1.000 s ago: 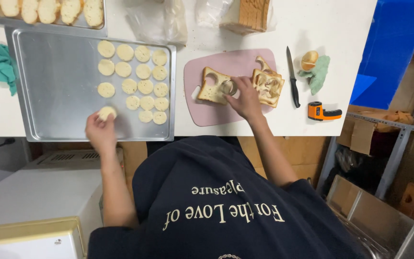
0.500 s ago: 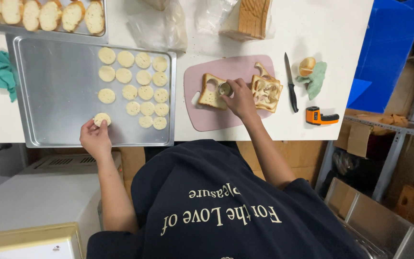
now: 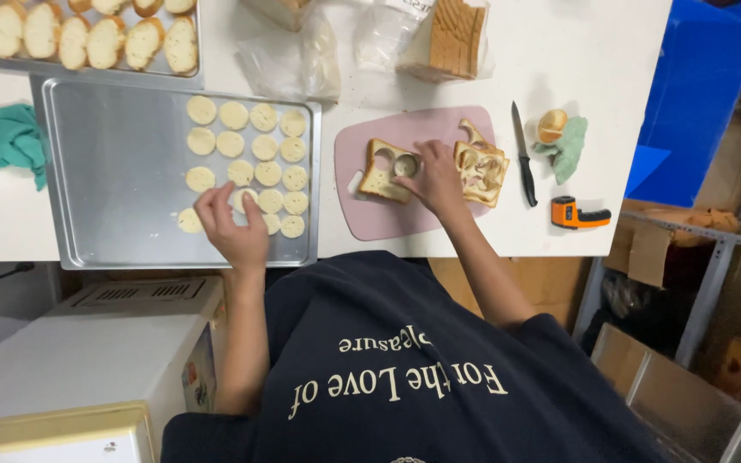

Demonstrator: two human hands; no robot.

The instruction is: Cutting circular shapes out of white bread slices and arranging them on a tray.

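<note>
My left hand (image 3: 231, 227) rests, fingers spread, on the front rows of small round bread discs (image 3: 255, 163) on a metal baking tray (image 3: 113, 171). One disc (image 3: 189, 221) lies alone just left of that hand. My right hand (image 3: 435, 176) is on a bread slice (image 3: 385, 171) on the pink cutting board (image 3: 388, 219), fingers around a small round cutter (image 3: 405, 165) pressed into the slice. The slice has a round hole beside the cutter. A stack of slices with holes cut out (image 3: 482, 171) lies right of my hand.
Behind the metal tray is a second tray of baguette slices (image 3: 79, 39). A teal cloth (image 3: 2, 137) lies at the left. Bagged sliced bread (image 3: 452, 34), a black-handled knife (image 3: 522, 159), an orange hand tool (image 3: 578, 213) and a blue bin (image 3: 696, 94) are at the right.
My left hand set a disc down at the tray's front left, then moved right onto the other discs. My right hand stayed on the slice with the cutter.
</note>
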